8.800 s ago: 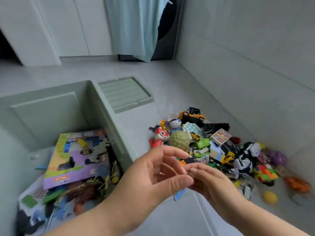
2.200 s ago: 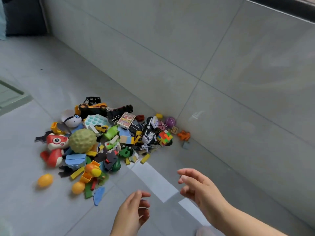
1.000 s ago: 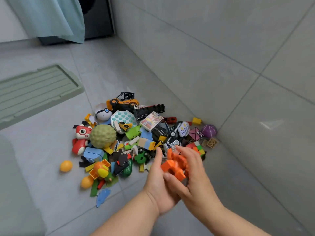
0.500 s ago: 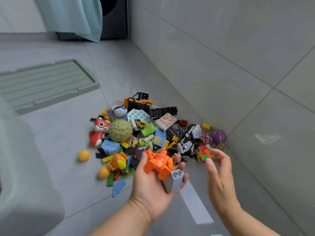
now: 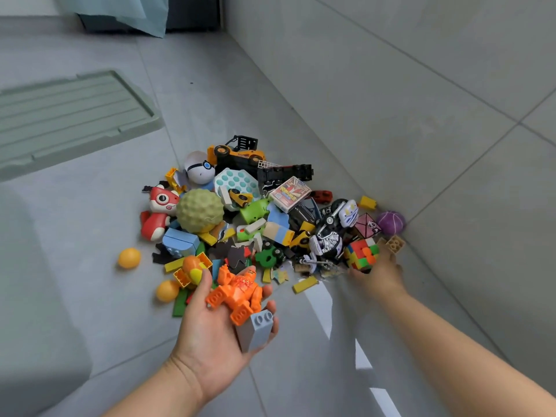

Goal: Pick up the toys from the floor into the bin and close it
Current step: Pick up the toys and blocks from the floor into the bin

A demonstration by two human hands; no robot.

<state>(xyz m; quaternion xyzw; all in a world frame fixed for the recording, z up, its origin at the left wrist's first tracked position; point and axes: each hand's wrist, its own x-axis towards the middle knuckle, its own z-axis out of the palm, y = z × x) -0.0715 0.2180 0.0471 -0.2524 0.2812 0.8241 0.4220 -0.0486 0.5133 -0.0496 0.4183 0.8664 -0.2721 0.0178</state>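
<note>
Head view: I am cupping an orange figure point(image 5: 236, 293) and a grey block point(image 5: 255, 331) in my left hand point(image 5: 210, 329), palm up. My right hand point(image 5: 380, 273) is closing around the colour cube point(image 5: 362, 254) at its fingertips. The cube looks light, hard and smooth, so I am gripping opposite faces.

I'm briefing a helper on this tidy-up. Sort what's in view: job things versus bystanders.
Job:
- toy pile on the floor
- orange figure and grey block in the left hand
- colour cube at the right hand
- bin lid, off
- bin corner

Bystanders:
- blue curtain
- tiled wall
</note>
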